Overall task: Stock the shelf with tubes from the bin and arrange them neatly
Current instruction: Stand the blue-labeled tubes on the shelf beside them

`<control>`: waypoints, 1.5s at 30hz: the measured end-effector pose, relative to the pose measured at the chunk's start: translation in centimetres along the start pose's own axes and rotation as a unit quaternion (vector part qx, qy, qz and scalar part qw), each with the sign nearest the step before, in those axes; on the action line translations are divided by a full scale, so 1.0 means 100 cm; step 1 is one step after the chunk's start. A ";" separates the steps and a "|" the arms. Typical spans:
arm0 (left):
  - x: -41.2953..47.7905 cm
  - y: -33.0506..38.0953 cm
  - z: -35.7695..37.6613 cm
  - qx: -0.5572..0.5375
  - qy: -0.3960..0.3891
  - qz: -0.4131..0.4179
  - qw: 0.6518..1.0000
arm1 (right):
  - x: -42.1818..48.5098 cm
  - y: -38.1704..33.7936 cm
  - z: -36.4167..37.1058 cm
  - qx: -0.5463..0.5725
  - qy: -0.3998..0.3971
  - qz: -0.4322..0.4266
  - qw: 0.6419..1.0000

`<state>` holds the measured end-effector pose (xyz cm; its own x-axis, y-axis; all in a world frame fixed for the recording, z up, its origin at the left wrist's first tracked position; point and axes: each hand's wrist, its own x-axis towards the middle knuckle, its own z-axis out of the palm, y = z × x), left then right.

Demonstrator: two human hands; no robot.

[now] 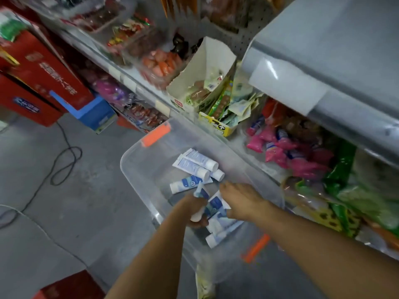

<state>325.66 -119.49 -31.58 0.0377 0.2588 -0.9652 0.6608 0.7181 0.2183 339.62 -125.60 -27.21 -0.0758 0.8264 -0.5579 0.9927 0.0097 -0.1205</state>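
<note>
Head view is showing the left hand (193, 209) curling round a bunch of smooth white-and-blue plastic tubes (213, 207) low inside the clear rigid plastic bin (138, 156) with orange latches, while the right hand (244, 200) is reaching in palm-down beside it, fingers lying over the bunch, though whether they are pinching anything I cannot tell. More capped tubes (194, 164) are lying loose at the bin's far end. Being slick and round-bodied, the bunched tubes are likely risking sliding free during lifting, should too many be taken together.
</note>
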 end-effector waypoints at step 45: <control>-0.652 -0.080 0.494 -0.073 -0.065 0.733 0.673 | -0.840 0.221 -0.141 0.399 0.619 0.195 0.648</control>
<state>354.89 -174.01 22.52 0.6400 0.7067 0.3015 -0.2391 -0.1897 0.9523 369.28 -186.86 28.51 0.7901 0.5013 0.3529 0.5110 -0.2207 -0.8308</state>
